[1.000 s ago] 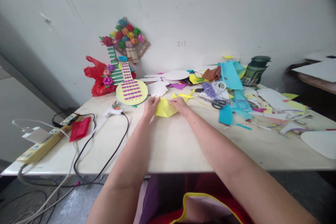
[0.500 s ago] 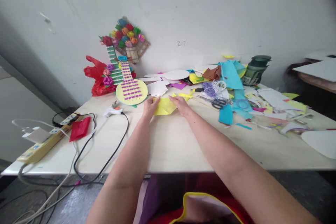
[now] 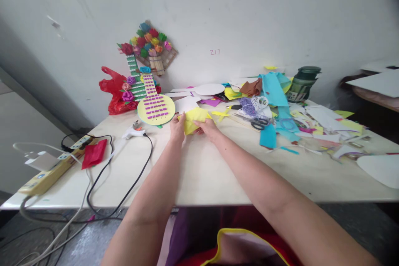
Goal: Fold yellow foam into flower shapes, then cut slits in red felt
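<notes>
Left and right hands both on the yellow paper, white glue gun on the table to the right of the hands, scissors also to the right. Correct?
Not quite: the head view shows the white glue gun on the table to the left of the hands. The left hand and right hand are both on the yellow paper, scissors to the right.

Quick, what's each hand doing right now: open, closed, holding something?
Left hand: closed, holding the yellow paper by its left side.
Right hand: closed, holding the same paper toward its right side.
</notes>
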`<action>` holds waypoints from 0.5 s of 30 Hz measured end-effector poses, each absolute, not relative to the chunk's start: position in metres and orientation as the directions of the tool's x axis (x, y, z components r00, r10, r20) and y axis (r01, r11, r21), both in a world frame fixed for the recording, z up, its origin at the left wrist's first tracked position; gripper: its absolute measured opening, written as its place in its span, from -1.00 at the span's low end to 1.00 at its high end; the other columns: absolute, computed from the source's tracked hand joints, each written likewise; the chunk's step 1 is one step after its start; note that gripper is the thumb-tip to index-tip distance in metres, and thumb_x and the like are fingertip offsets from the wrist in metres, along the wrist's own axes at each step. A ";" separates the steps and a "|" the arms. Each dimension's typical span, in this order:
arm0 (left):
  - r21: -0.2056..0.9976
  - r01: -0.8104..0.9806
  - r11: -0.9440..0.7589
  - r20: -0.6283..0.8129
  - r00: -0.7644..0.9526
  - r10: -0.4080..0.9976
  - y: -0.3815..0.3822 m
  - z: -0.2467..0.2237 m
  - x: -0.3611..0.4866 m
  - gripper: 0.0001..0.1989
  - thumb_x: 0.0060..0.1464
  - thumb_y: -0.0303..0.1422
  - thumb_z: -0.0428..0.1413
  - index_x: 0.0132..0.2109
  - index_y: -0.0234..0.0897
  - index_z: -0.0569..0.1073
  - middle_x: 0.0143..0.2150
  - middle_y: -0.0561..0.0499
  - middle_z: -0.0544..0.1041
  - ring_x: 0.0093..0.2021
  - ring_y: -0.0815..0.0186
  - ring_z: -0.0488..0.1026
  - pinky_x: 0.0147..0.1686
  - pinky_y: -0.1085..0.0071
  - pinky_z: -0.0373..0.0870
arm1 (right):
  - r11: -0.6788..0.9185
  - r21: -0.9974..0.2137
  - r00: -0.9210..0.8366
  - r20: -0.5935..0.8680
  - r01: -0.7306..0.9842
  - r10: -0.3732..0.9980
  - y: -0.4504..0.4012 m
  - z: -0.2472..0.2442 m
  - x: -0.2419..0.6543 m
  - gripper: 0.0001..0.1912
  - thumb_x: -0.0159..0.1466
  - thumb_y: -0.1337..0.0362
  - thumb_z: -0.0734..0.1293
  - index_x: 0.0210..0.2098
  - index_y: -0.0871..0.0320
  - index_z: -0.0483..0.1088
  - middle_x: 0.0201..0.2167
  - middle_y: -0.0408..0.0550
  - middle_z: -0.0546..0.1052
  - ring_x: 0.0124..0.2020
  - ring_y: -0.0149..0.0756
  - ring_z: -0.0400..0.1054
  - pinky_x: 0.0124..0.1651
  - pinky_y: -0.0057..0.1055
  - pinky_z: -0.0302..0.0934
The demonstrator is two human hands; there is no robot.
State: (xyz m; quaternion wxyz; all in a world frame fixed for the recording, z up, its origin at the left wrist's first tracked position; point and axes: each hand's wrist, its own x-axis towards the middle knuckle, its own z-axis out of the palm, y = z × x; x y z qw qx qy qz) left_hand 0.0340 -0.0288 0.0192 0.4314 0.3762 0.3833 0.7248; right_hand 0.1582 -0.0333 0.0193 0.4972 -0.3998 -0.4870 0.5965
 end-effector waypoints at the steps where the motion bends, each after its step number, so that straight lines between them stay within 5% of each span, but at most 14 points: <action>1: 0.886 -0.336 -0.320 0.214 -0.318 0.924 -0.030 0.020 0.033 -0.66 -0.29 -0.19 0.25 -0.41 -0.31 0.35 -0.54 0.11 0.39 -0.54 0.45 0.34 -0.51 0.51 0.23 | -0.028 -0.982 -0.163 0.003 -0.188 0.987 -0.033 0.020 0.160 -0.79 0.05 0.27 0.39 -0.36 0.26 0.36 -0.58 -0.10 0.48 -0.67 -0.45 0.31 -0.67 -0.55 0.10; 10: 0.976 -0.193 -0.105 0.113 0.030 0.993 -0.037 0.024 0.013 -0.68 -0.31 -0.20 0.28 -0.48 -0.35 0.40 -0.59 0.05 0.41 -0.60 0.42 0.33 -0.59 0.50 0.20 | 0.010 -0.998 -0.400 0.032 -0.057 0.916 -0.027 0.020 0.180 -0.77 -0.06 0.24 0.43 -0.51 0.25 0.35 -0.66 -0.13 0.44 -0.69 -0.48 0.22 -0.65 -0.53 0.10; 15: 0.978 -0.162 -0.129 0.126 -0.030 0.992 -0.036 0.022 0.016 -0.66 -0.34 -0.21 0.29 -0.54 -0.32 0.31 -0.62 0.10 0.38 -0.62 0.45 0.30 -0.60 0.51 0.17 | 0.083 -0.995 -0.333 0.100 -0.064 0.937 -0.023 0.017 0.180 -0.75 -0.07 0.17 0.43 -0.57 0.21 0.33 -0.67 -0.18 0.40 -0.64 -0.46 0.26 -0.61 -0.53 0.11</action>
